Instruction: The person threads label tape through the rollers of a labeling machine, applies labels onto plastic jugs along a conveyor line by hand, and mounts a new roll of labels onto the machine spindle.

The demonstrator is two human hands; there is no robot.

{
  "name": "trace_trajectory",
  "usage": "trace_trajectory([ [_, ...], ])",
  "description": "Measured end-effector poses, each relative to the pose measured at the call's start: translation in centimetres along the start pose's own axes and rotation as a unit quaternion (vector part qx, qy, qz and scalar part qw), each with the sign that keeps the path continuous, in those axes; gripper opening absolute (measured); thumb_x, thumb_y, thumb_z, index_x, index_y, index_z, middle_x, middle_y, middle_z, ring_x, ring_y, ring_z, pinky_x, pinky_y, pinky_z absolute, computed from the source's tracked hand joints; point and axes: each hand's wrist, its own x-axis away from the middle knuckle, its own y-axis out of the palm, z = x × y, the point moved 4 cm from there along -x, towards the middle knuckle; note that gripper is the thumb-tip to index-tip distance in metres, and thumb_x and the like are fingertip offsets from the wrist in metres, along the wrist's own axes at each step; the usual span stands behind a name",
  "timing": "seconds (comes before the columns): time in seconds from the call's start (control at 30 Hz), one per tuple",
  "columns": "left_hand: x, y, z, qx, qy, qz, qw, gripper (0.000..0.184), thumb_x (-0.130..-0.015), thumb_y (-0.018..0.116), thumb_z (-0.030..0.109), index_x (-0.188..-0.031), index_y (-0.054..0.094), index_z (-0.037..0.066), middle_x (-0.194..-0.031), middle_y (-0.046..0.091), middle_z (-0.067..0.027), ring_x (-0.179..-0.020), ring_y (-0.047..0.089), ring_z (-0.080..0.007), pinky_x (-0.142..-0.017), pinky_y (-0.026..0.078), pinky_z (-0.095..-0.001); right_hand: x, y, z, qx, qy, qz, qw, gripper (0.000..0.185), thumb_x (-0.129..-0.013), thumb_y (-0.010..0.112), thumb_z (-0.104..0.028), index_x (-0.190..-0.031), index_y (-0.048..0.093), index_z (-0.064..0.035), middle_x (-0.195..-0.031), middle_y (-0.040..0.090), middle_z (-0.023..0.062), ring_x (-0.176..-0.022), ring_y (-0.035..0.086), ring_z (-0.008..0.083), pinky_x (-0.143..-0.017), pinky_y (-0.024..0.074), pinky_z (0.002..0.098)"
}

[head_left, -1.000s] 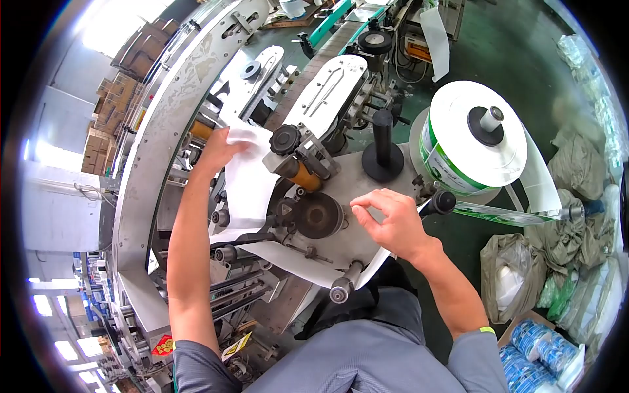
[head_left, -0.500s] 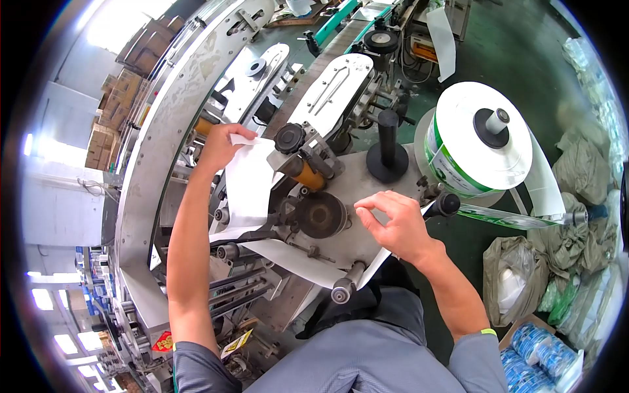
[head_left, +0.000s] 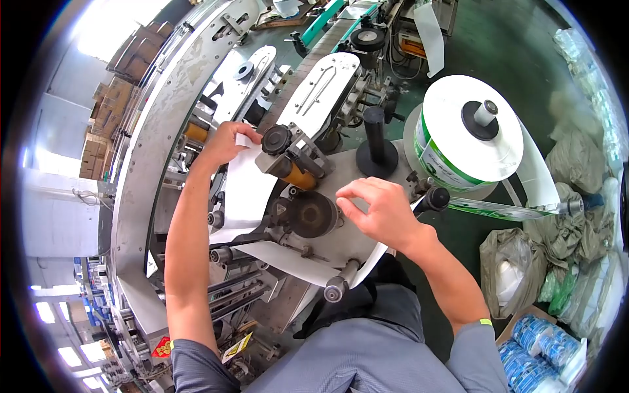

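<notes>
My left hand [head_left: 226,145] pinches the upper end of a white label strip [head_left: 249,190] between thumb and fingers, left of a black knob [head_left: 276,139] above an orange roller [head_left: 300,177]. The strip passes down beside a dark round wheel [head_left: 312,215] and bends around a metal roller [head_left: 336,288] near my waist. Over the machine's metal plate [head_left: 357,239], my right hand [head_left: 386,213] hovers with curled fingers, thumb and forefinger slightly apart. Nothing shows in it. A large label roll [head_left: 472,128] with green-and-white printed edges sits on a spindle to the right.
A black post [head_left: 375,141] stands on the plate between the knob and the roll. A conveyor [head_left: 288,108] runs away at the back. Bags [head_left: 508,275] and a box of blue-printed rolls [head_left: 537,350] lie on the floor at right. A curved metal frame [head_left: 147,150] rises at left.
The whole view has shifted slightly, with the machine appearing a little further left. My left hand keeps its pinch on the strip; my right hand stays raised over the plate.
</notes>
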Motion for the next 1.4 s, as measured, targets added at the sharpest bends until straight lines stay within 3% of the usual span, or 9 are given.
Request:
trace_trajectory([
  [0.17,0.6,-1.4,-3.0,0.085,-0.005,0.044,0.995,0.015,-0.081,0.070,-0.012,-0.091,0.073,-0.002,-0.103,0.079,-0.0098,-0.095,0.072,-0.0164,-0.087,0.056,-0.0308,-0.8,-0.2,-0.2,0.007,0.005,-0.026,1.000,0.010,-0.092,0.074,-0.016,-0.098,0.074,-0.0080,-0.090,0.074,0.0085,-0.084,0.069,0.0285,-0.073,0.0556,0.0381],
  [0.33,2.9,-2.6,-5.6,0.122,-0.031,0.146,0.981,0.008,-0.085,0.071,-0.006,-0.091,0.074,-0.001,-0.099,0.079,-0.0079,-0.086,0.070,-0.0138,-0.081,0.056,-0.0290,-5.4,-0.7,-2.2,0.012,-0.061,0.127,0.990,0.009,-0.089,0.074,-0.015,-0.096,0.073,-0.0091,-0.089,0.073,0.0075,-0.082,0.069,0.0280,-0.073,0.0548,0.0386],
  [0.47,4.8,-2.8,-6.0,0.166,-0.022,0.200,0.965,0.011,-0.085,0.068,-0.008,-0.092,0.074,-0.002,-0.098,0.079,-0.0086,-0.088,0.070,-0.0134,-0.083,0.056,-0.0294,-15.0,2.2,-5.4,0.111,-0.102,0.047,0.987,0.022,-0.087,0.075,-0.025,-0.104,0.076,-0.0099,-0.100,0.076,0.0097,-0.093,0.071,0.0308,-0.081,0.0572,0.0407],
  [0.67,7.1,-3.8,-5.2,0.093,-0.042,0.260,0.960,0.013,-0.083,0.072,-0.003,-0.094,0.078,0.001,-0.094,0.079,-0.0082,-0.088,0.072,-0.0160,-0.083,0.055,-0.0315,-25.2,13.3,-3.7,0.309,-0.007,-0.365,0.878,0.038,-0.078,0.083,-0.035,-0.105,0.079,-0.0078,-0.111,0.078,0.0113,-0.106,0.074,0.0281,-0.091,0.0587,0.0395],
  [0.83,8.7,-3.8,-5.0,0.111,-0.070,0.298,0.946,0.013,-0.083,0.073,-0.002,-0.093,0.079,0.003,-0.092,0.079,-0.0085,-0.086,0.073,-0.0174,-0.083,0.056,-0.0316,-25.1,17.6,-4.5,0.395,-0.041,-0.366,0.842,0.024,-0.088,0.067,-0.016,-0.106,0.080,-0.0090,-0.111,0.078,0.0098,-0.104,0.075,0.0293,-0.085,0.0599,0.0380],
  [0.93,8.7,-3.7,-6.1,0.111,-0.058,0.299,0.946,0.013,-0.083,0.072,-0.002,-0.094,0.079,0.002,-0.093,0.079,-0.0077,-0.087,0.074,-0.0166,-0.083,0.056,-0.0317,-25.0,17.7,-4.3,0.369,0.072,-0.415,0.829,0.022,-0.090,0.065,-0.015,-0.103,0.080,-0.0060,-0.102,0.080,0.0074,-0.096,0.076,0.0248,-0.083,0.0603,0.0385],
  [1.13,7.8,-2.5,-6.1,0.138,-0.079,0.263,0.951,0.015,-0.083,0.074,-0.002,-0.096,0.080,0.004,-0.095,0.080,-0.0061,-0.086,0.073,-0.0138,-0.081,0.056,-0.0297,-26.6,17.5,0.1,0.244,0.069,-0.507,0.824,0.022,-0.089,0.066,-0.020,-0.089,0.079,-0.0024,-0.086,0.078,0.0081,-0.081,0.074,0.0228,-0.077,0.0564,0.0375],
  [1.27,6.4,-2.0,-5.5,0.042,-0.060,0.273,0.959,0.017,-0.081,0.076,-0.001,-0.094,0.080,0.007,-0.094,0.079,-0.0072,-0.081,0.072,-0.0168,-0.076,0.056,-0.0311,-27.4,15.1,0.2,0.400,0.081,-0.398,0.821,0.026,-0.089,0.058,-0.008,-0.106,0.077,-0.0022,-0.110,0.076,0.0179,-0.105,0.073,0.0340,-0.088,0.0566,0.0458],
  [1.4,5.7,-1.8,-6.1,-0.029,-0.014,0.269,0.963,0.019,-0.078,0.076,-0.003,-0.094,0.080,0.007,-0.094,0.079,-0.0077,-0.080,0.072,-0.0192,-0.074,0.055,-0.0317,-28.4,7.9,-1.3,0.281,0.025,-0.127,0.951,0.028,-0.093,0.059,-0.015,-0.110,0.078,-0.0064,-0.108,0.076,0.0183,-0.101,0.073,0.0370,-0.087,0.0573,0.0474],
])
